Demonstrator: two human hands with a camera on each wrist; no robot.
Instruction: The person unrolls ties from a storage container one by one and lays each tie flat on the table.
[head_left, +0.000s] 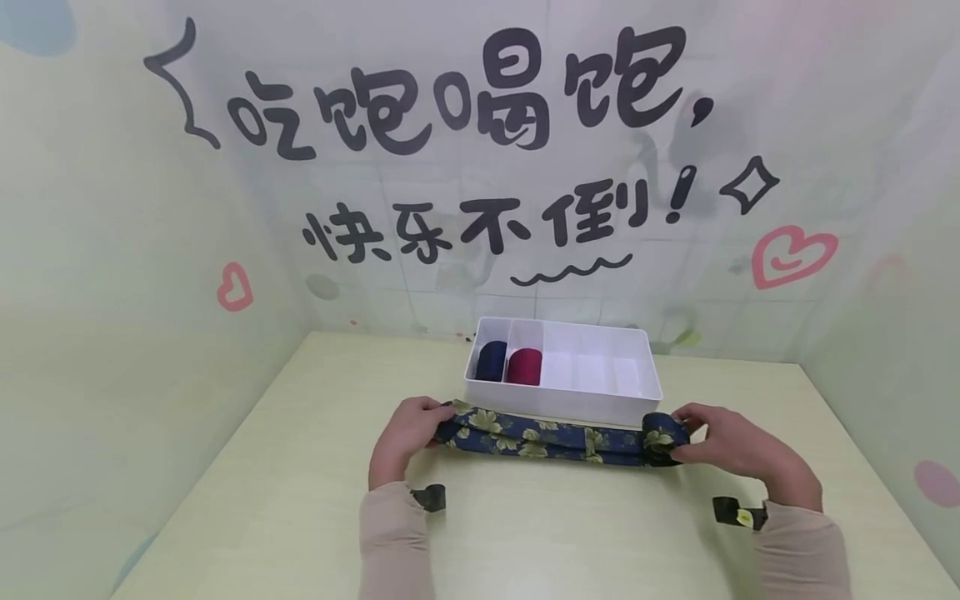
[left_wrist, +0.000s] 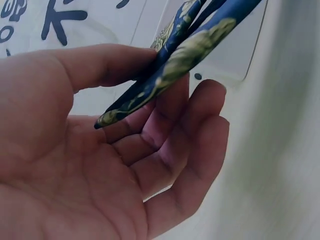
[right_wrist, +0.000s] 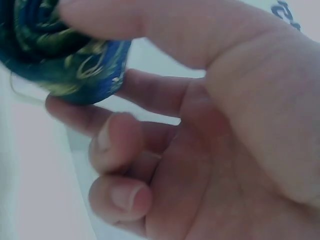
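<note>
A navy necktie (head_left: 540,440) with a pale green-gold flower pattern stretches between my two hands, folded lengthwise and partly rolled at its right end. My left hand (head_left: 408,429) pinches the flat left end between thumb and fingers; in the left wrist view the tie's edge (left_wrist: 170,75) passes under the thumb, the other fingers loosely bent below. My right hand (head_left: 738,446) grips the rolled coil (head_left: 662,437) at the right end. Seen from the right wrist, the coil (right_wrist: 85,65) shows its spiral layers between thumb and fingers.
Behind the tie stands a white divided box (head_left: 562,404). Its two left compartments hold a dark blue roll (head_left: 492,361) and a red roll (head_left: 525,367). A pale wooden table (head_left: 525,533) lies beneath, enclosed by printed white walls (head_left: 420,292). Black straps hang at both wrists.
</note>
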